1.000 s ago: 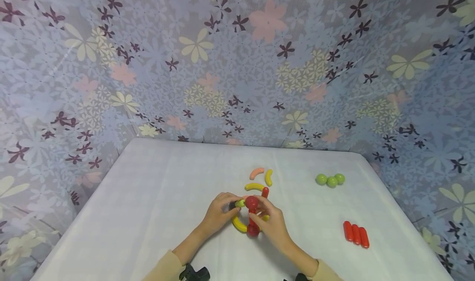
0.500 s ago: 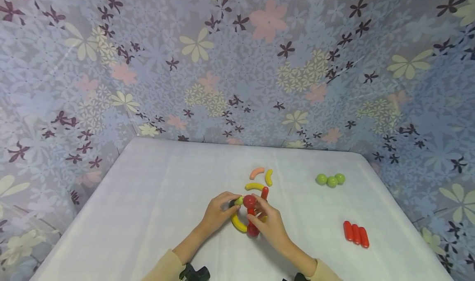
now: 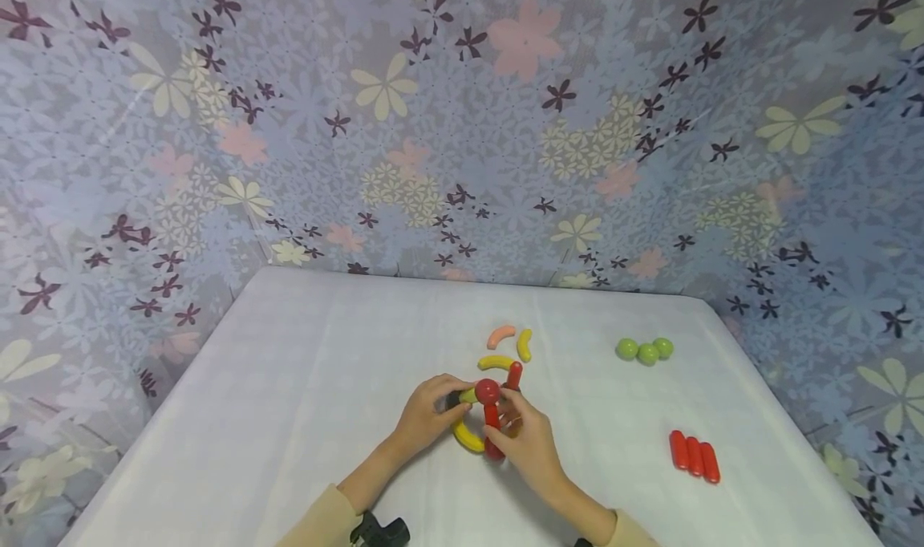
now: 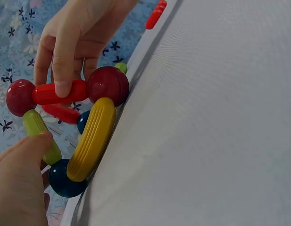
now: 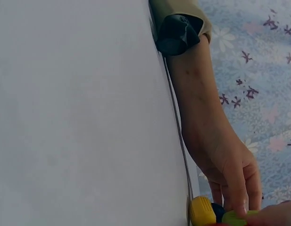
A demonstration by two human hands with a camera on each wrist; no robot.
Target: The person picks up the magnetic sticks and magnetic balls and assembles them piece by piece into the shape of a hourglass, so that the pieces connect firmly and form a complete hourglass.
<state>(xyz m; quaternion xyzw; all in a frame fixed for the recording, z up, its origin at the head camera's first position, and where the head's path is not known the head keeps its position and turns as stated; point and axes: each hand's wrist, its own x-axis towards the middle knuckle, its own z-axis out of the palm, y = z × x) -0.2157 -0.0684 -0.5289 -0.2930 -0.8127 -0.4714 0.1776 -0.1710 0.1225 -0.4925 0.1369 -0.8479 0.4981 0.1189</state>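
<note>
Both hands hold one joined frame of balls and bars. My left hand (image 3: 426, 411) pinches its light green bar (image 4: 41, 134), which runs between a dark red ball (image 4: 20, 97) and a dark blue ball (image 4: 67, 179). With thumb and fingers my right hand (image 3: 530, 443) grips the red bar (image 4: 60, 92) between the two dark red balls. A curved yellow bar (image 4: 92, 140) links the second dark red ball (image 4: 108, 85) to the blue one. Another red bar (image 3: 515, 374) sticks out at the far side; fingers hide parts of the frame.
Beyond the hands lie two yellow bars (image 3: 524, 345) (image 3: 495, 362) and a pink bar (image 3: 501, 336). Three green balls (image 3: 648, 354) sit at the back right of the white table (image 3: 325, 354). Three red bars (image 3: 695, 456) lie side by side at the right.
The upper red ball shifted slightly left, then back a little right, and the held frame has tilted slightly. Both hands keep their hold, with the right fingers moved a little.
</note>
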